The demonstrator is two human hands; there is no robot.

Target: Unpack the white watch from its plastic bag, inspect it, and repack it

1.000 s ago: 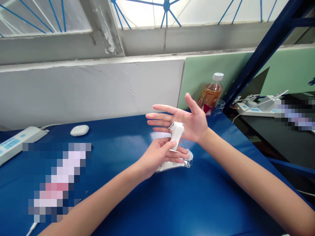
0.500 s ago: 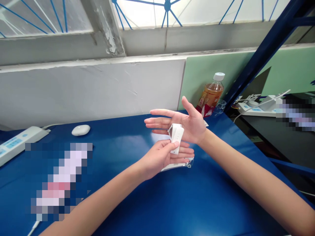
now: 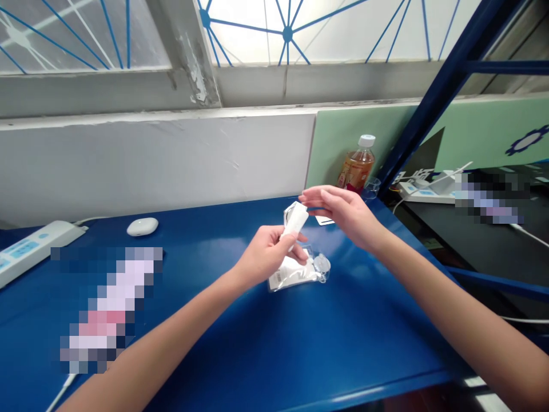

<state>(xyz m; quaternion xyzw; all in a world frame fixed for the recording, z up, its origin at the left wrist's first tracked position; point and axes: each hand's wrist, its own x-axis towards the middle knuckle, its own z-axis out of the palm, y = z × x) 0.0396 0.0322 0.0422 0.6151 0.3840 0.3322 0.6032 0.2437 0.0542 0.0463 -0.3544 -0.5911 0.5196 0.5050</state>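
My left hand [image 3: 263, 252] is closed around the lower end of a small white oblong device [image 3: 295, 222], holding it upright above the blue table [image 3: 257, 343]. My right hand [image 3: 343, 213] hovers just right of the device's top, palm turned down, fingers stretched toward it and holding nothing. On the table under both hands lies a clear plastic packet with white contents [image 3: 298, 273].
A white oval case [image 3: 142, 226] and a white power strip [image 3: 30, 249] lie at the table's left. A bottle of amber drink [image 3: 355, 166] stands at the back right, a small card [image 3: 325, 220] before it. A blue shelf post [image 3: 433, 97] rises on the right.
My right hand has turned from palm up and flat behind the device to palm down beside its top. My left hand has lifted the device off that palm. The camera has tilted slightly.
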